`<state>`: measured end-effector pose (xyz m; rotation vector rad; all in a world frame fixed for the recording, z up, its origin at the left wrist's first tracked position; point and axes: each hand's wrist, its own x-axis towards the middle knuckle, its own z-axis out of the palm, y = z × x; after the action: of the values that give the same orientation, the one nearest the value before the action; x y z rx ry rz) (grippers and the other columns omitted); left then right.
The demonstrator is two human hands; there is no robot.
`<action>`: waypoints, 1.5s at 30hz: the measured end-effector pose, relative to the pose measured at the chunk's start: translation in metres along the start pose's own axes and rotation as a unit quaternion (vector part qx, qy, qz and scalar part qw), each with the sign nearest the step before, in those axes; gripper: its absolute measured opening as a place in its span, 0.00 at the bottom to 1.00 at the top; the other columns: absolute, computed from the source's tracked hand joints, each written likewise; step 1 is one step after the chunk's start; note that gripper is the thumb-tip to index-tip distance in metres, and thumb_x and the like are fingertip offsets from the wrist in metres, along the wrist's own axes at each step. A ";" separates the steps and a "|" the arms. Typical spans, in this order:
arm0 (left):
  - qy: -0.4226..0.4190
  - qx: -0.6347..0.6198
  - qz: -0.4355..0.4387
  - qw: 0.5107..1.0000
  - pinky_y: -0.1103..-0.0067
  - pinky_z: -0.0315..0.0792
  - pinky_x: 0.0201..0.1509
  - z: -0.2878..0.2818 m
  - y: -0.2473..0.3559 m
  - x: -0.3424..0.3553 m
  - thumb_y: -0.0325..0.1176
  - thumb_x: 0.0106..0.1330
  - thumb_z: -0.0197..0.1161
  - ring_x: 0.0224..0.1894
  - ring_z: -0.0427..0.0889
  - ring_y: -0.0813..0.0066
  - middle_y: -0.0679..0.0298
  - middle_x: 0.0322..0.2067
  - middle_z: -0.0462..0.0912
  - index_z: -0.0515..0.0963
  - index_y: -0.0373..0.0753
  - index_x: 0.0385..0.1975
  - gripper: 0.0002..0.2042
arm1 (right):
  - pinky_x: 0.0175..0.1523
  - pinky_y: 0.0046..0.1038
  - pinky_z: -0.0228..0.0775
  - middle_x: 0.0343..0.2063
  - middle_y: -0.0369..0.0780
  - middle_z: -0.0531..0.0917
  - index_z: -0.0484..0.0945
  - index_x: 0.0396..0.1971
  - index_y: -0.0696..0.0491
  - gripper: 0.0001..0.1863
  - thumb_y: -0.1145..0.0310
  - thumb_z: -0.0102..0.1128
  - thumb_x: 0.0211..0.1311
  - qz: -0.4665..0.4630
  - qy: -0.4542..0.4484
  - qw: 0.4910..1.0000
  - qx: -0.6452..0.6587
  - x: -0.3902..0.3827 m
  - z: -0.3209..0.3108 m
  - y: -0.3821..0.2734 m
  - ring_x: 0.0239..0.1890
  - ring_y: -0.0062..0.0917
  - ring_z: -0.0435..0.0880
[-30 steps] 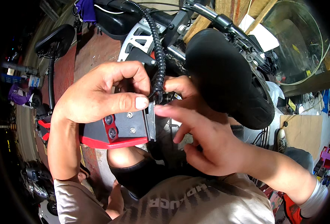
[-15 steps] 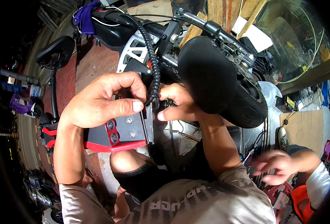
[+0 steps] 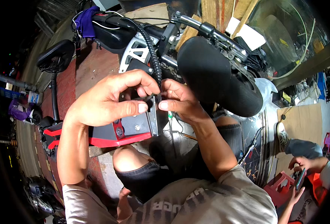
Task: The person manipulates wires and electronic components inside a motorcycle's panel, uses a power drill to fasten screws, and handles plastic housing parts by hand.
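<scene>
A black spiral-wrapped cable [image 3: 156, 63] comes down to the end of a scooter's dark deck [image 3: 129, 123] with red trim. My left hand [image 3: 107, 99] arches over the deck, thumb and fingers closed around the cable's lower end. On the other side my right hand [image 3: 180, 100] pinches the same end, its thumb close to the upright metal plate [image 3: 154, 117] at the deck's edge. My fingers hide the cable's tip. Right of my hands stands the scooter's wheel under a black rounded cover [image 3: 204, 71].
A silver bracket [image 3: 135, 52] and fork tubes lie beyond my hands. A black saddle [image 3: 56, 56] is at the left. At lower right another person's hands hold a phone [image 3: 300, 180] near a red stool [image 3: 279, 186]. Wooden planks [image 3: 213, 18] lean at the back.
My hands have shifted slightly right and drawn closer together at the cable's end. The deck's edge has moved right a little. The other person's hand has lowered, and a phone now shows.
</scene>
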<state>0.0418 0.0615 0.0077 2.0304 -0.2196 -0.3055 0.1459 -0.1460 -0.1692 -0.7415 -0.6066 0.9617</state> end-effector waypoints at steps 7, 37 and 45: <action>-0.059 0.142 0.051 0.987 0.66 0.73 0.67 0.007 0.002 0.006 0.43 0.63 0.79 0.58 0.83 0.56 0.55 0.53 0.84 0.88 0.37 0.57 0.25 | 0.69 0.34 0.74 0.57 0.44 0.86 0.78 0.66 0.62 0.29 0.68 0.73 0.68 -0.115 0.151 0.969 -0.158 -0.017 -0.013 0.024 0.59 0.28 0.86; -0.196 0.044 0.015 0.979 0.70 0.65 0.80 -0.003 -0.020 0.030 0.42 0.68 0.77 0.70 0.79 0.67 0.60 0.62 0.87 0.84 0.35 0.63 0.27 | 0.46 0.29 0.80 0.54 0.43 0.84 0.63 0.84 0.49 0.47 0.76 0.69 0.64 -0.153 0.278 0.861 -0.397 -0.117 0.102 0.119 0.40 0.28 0.85; -0.204 0.096 -0.021 0.974 0.74 0.69 0.72 -0.006 -0.013 0.034 0.42 0.66 0.78 0.62 0.80 0.73 0.65 0.55 0.86 0.85 0.36 0.56 0.23 | 0.57 0.24 0.77 0.58 0.39 0.85 0.63 0.83 0.51 0.43 0.82 0.66 0.69 -0.084 0.248 0.927 -0.269 -0.113 0.087 0.105 0.45 0.16 0.83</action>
<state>0.0763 0.0624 -0.0056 2.1476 -0.4758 -0.7547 -0.0218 -0.1828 -0.2138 -1.3489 -0.4742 0.4091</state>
